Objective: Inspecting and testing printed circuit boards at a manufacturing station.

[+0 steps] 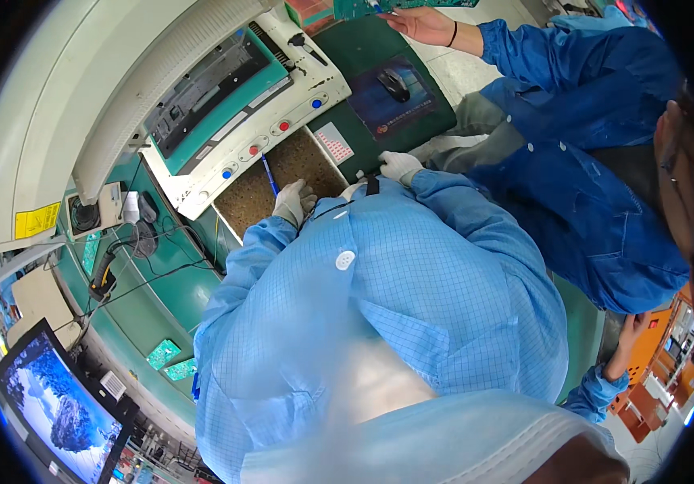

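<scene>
My left hand (294, 202), in a white glove, rests over a brown speckled board (242, 198) in front of the machine. Its fingers are curled. A blue pen (269, 173) juts from the hand's outer side toward the machine's front edge; the grip itself is hidden. My right hand (401, 166), also gloved, lies low at the edge of the dark green table, close to my coat. Its fingers are bent, and what they hold, if anything, cannot be made out. A white card with red marks (334, 143) lies between the board and the table mat.
The white machine (193, 189) has red and blue buttons. A black mouse (393, 84) sits on a dark mouse pad (375, 113). At right, a person in dark blue (581, 185) holds a green circuit board (411, 6). At left are a scanner (103, 278), cables and a monitor (60, 403).
</scene>
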A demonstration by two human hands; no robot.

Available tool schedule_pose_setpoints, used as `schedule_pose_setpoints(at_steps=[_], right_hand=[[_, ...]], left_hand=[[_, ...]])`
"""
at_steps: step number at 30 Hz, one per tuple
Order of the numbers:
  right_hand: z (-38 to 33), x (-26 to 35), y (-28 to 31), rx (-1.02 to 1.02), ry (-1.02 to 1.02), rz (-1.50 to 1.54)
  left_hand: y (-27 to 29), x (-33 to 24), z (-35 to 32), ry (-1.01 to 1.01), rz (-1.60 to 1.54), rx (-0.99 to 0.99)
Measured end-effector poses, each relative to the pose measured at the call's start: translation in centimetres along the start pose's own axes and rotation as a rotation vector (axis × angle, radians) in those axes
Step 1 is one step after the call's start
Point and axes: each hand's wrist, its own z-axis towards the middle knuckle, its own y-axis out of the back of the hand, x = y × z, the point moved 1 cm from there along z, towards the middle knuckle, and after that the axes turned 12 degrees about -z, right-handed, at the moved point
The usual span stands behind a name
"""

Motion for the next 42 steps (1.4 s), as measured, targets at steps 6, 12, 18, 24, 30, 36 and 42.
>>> schedule_pose_setpoints(at_steps=[6,12,18,24,30,36,42], right_hand=[[-0.6,-1.7,0.2,0.043,-0.036,-0.014],[0.1,-1.8,1.5,0.05,-0.035,-0.07],[0.4,-2.2,1.5,0.048,-0.02,-0.069],[0.8,-2.7,1.0,0.065,-0.025,-0.073],[2.3,-1.1,4.6,-0.146,0.03,0.006],[7.4,1.3,19.4,-0.731,-0.148,0.171],[14.7,-0.7,29.6,-0.792,-0.076,0.302]], left_hand=[[0.5,0.0,0.8,0.014,0.198,0.045],[1.2,-0.3,1.3,-0.006,0.391,0.025],[1.4,-0.3,1.6,-0.015,0.419,-0.023],[1.2,-0.6,1.5,-0.017,0.424,-0.022],[0.8,-0.8,1.1,-0.027,0.407,-0.031],[0.3,-1.2,0.7,0.025,0.346,-0.008],[1.7,-1.2,2.2,-0.085,0.629,0.099]])
